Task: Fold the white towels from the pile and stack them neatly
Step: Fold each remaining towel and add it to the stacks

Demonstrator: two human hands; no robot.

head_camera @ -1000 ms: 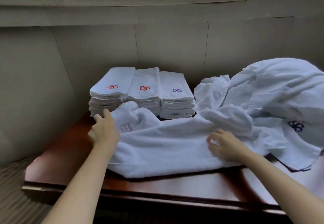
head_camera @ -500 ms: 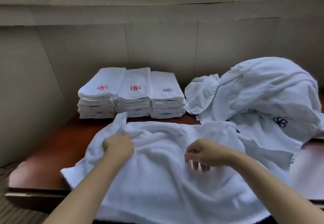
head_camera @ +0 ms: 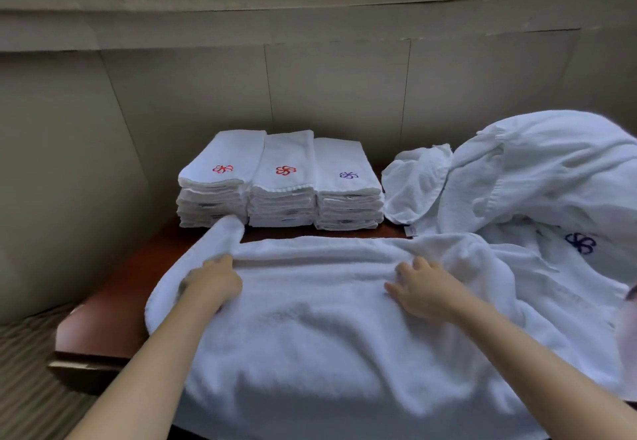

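Left hand (head_camera: 213,281) grips towel (head_camera: 310,329); right hand (head_camera: 424,291) presses (fingers spread).

Open tabletop to the left, towels crowding ahead and to the right

Left of the left hand (head_camera: 215,282), a bare strip of the wooden table (head_camera: 113,305) runs to the wall (head_camera: 62,177). Ahead of both hands, three stacks of folded towels (head_camera: 281,181) block the way to the back wall, with a narrow gap of table before them. Right of the right hand (head_camera: 425,288), the heaped pile of unfolded towels (head_camera: 537,181) stands high. The spread towel (head_camera: 327,336) covers the near edge.
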